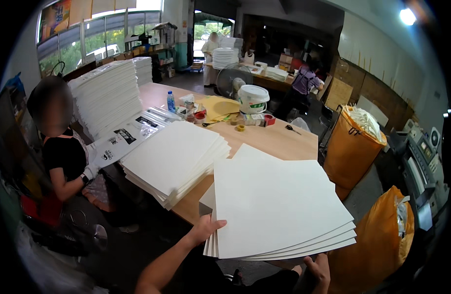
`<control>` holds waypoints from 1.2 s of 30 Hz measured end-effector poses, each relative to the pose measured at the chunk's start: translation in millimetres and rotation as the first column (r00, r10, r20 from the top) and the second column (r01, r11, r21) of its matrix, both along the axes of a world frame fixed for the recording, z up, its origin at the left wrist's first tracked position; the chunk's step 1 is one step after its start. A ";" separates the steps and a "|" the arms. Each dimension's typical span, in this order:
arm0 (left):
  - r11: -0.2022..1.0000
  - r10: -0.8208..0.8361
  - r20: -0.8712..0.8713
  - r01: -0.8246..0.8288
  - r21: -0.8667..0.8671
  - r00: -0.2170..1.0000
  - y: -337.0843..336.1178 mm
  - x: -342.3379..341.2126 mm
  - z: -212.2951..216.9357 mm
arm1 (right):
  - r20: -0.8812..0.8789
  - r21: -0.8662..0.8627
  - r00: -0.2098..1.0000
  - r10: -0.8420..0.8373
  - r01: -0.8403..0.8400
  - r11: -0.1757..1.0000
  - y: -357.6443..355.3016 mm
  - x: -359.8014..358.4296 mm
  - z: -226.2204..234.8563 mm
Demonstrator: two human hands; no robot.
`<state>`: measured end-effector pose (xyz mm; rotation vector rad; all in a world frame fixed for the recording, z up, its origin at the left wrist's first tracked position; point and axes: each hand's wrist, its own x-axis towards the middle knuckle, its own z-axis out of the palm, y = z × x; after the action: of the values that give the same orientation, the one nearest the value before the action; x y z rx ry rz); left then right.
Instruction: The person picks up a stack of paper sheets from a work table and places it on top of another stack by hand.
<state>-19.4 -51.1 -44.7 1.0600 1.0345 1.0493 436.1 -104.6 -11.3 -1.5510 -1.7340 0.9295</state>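
Note:
A fanned stack of several large white boards lies tilted in front of me, partly over the near edge of the table. My left hand is closed on the stack's left edge, its thumb on top and its fingers hidden beneath. At the near right edge my right hand grips the boards from below, with its thumb against the edge and its other fingers mostly hidden. Just left of this stack, a second pile of white boards rests on the table, its layers unevenly aligned.
A gloved co-worker at left handles printed plastic bags. Tall white stacks rise behind. The wooden table holds a white bucket, tape rolls, scissors and a bottle. Orange sacks stand at right.

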 end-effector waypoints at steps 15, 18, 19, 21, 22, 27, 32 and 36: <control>0.913 0.287 0.094 -0.302 0.273 0.953 -11.9 -73.7 51.0 | -0.868 0.135 0.468 0.166 -0.099 0.986 120.3 -168.2 53.8; 0.762 0.477 0.298 -0.558 0.330 0.827 14.3 -117.8 38.5 | -0.908 -0.064 0.418 -0.011 -0.113 0.992 203.7 -274.7 81.1; 0.701 0.523 0.363 -0.631 0.331 0.771 24.3 -132.0 34.3 | -0.909 -0.134 0.414 -0.056 -0.163 0.977 244.9 -291.7 65.1; 0.620 0.611 0.396 -0.725 0.298 0.685 42.5 -163.1 23.2 | -0.910 -0.276 0.380 -0.165 -0.258 0.926 309.3 -346.2 43.0; 0.584 0.641 0.416 -0.761 0.281 0.646 52.5 -177.6 15.8 | -0.907 -0.318 0.365 -0.208 -0.271 0.909 338.2 -373.6 29.4; 0.528 0.717 0.450 -0.836 0.148 0.532 80.8 -249.7 -24.0 | -0.925 -0.355 0.297 -0.238 -0.450 0.819 399.6 -511.5 -14.3; 0.533 0.770 0.464 -0.841 -0.089 0.439 82.4 -297.2 -110.3 | -0.700 -0.706 0.300 -0.648 -0.152 0.692 410.1 -594.1 -122.6; 0.589 0.776 0.399 -0.786 -0.186 0.488 85.8 -296.5 -113.5 | -0.462 -0.766 0.606 -0.648 0.095 0.635 415.2 -582.5 -145.3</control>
<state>-315.9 34.7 -158.1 0.2436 1.1322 1.9553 -146.4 310.6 -156.7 -1.5607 -0.4061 1.7422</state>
